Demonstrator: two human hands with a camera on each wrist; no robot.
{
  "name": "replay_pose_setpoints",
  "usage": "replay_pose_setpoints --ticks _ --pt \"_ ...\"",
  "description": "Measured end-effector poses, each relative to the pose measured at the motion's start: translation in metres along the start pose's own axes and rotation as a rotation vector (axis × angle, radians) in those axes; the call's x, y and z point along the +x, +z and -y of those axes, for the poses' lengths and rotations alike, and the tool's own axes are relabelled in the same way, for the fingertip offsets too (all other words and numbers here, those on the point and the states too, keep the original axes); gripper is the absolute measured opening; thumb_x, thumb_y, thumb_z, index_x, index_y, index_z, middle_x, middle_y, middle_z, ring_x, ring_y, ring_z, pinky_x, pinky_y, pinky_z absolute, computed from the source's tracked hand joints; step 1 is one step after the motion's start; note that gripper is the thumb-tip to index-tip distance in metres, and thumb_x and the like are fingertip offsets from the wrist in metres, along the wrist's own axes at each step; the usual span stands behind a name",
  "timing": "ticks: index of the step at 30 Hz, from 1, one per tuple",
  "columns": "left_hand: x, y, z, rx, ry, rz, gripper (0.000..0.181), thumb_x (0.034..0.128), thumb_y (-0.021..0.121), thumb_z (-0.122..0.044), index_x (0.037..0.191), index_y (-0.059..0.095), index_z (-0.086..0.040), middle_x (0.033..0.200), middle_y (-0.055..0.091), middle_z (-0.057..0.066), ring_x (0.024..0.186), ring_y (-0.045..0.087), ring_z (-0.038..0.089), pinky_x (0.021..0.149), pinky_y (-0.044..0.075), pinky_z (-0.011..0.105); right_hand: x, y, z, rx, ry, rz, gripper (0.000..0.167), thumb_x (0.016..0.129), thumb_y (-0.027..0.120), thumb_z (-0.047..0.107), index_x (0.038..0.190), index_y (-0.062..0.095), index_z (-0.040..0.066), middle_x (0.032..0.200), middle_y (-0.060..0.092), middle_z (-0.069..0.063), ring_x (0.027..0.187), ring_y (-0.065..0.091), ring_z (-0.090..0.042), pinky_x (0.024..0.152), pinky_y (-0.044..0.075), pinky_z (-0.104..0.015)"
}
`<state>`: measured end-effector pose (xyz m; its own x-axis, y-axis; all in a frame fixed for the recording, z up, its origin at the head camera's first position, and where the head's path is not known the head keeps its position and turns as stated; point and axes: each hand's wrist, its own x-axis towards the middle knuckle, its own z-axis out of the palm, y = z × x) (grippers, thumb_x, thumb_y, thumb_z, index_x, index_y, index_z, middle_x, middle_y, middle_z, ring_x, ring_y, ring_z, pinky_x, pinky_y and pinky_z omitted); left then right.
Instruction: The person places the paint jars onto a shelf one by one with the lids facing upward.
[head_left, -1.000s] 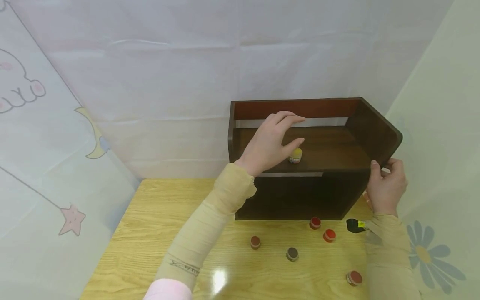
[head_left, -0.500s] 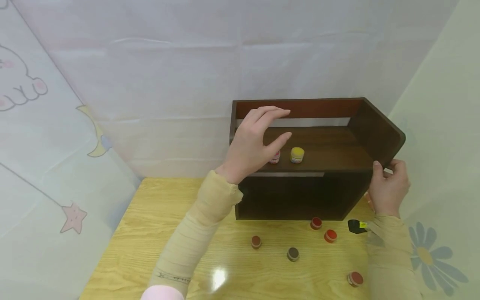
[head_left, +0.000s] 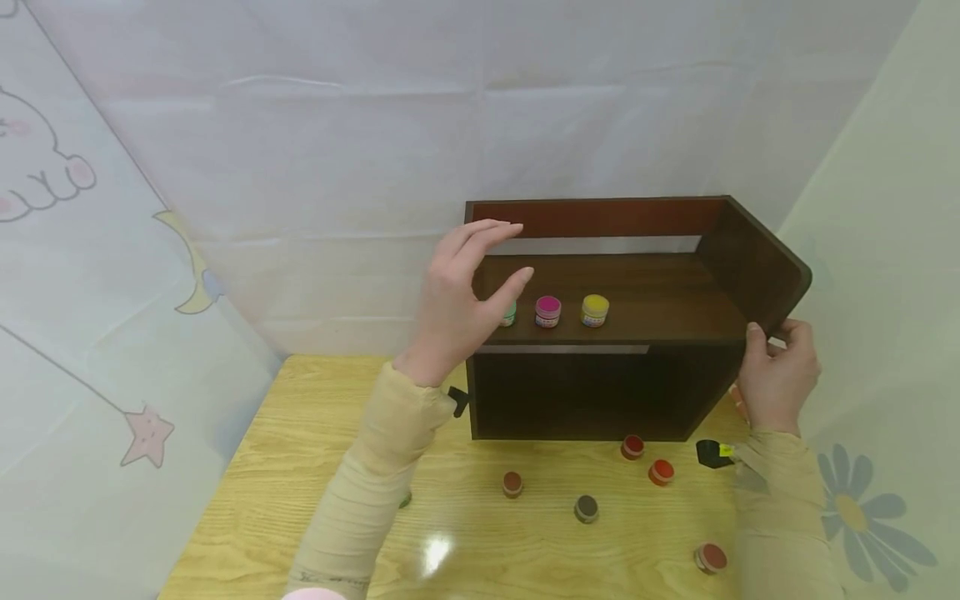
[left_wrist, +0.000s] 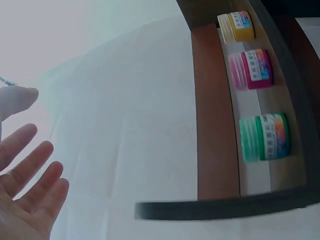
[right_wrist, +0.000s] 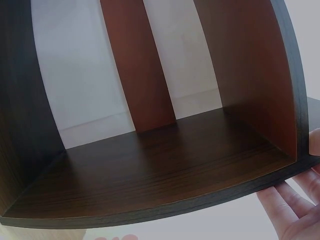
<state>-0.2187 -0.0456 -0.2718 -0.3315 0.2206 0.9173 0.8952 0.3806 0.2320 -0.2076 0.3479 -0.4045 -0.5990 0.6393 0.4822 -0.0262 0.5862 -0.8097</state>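
A dark brown wooden shelf (head_left: 652,287) stands on the table. Along the front of its upper board sit a yellow paint jar (head_left: 595,311), a magenta paint jar (head_left: 547,312) and a green paint jar (left_wrist: 265,137), upright and spaced apart. In the head view the green one is partly hidden behind my left thumb. My left hand (head_left: 459,304) hovers at the shelf's left end, thumb and fingers spread, holding nothing. With thumb in front, my right hand (head_left: 778,379) grips the shelf's right edge; the right wrist view shows its fingers (right_wrist: 280,205) against the board's edge.
Several more paint jars stand on the wooden table (head_left: 300,467) before the shelf, among them a bright red jar (head_left: 661,472), a dark jar (head_left: 587,509) and a brown jar (head_left: 512,485). A black object (head_left: 711,453) lies near my right wrist. White sheeting hangs behind.
My left hand has moved left along the shelf, away from the yellow jar, uncovering the magenta jar and part of the green one. My right hand has kept its grip.
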Motion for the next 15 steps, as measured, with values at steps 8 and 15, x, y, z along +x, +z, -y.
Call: replay_pose_setpoints --ticks 8,15 --pt "-0.019 -0.012 0.014 0.059 -0.108 0.006 0.04 0.0922 0.077 -0.015 0.129 0.066 -0.002 0.13 0.061 0.011 0.125 0.053 0.024 0.106 0.042 0.035 0.0 0.0 -0.001 -0.013 0.011 0.0 0.033 0.099 0.061 0.027 0.118 0.062 0.0 0.109 0.064 0.0 0.072 0.048 0.019 0.067 0.042 -0.008" --pt "-0.035 -0.014 0.025 0.071 -0.197 -0.001 0.051 0.091 0.079 -0.018 0.133 0.059 0.002 0.134 0.058 0.014 0.127 0.051 0.025 0.107 0.041 0.038 0.001 0.0 -0.002 -0.023 0.008 -0.002 0.037 0.1 0.061 0.029 0.119 0.06 -0.003 0.107 0.063 0.004 0.072 0.047 0.019 0.067 0.041 -0.009"
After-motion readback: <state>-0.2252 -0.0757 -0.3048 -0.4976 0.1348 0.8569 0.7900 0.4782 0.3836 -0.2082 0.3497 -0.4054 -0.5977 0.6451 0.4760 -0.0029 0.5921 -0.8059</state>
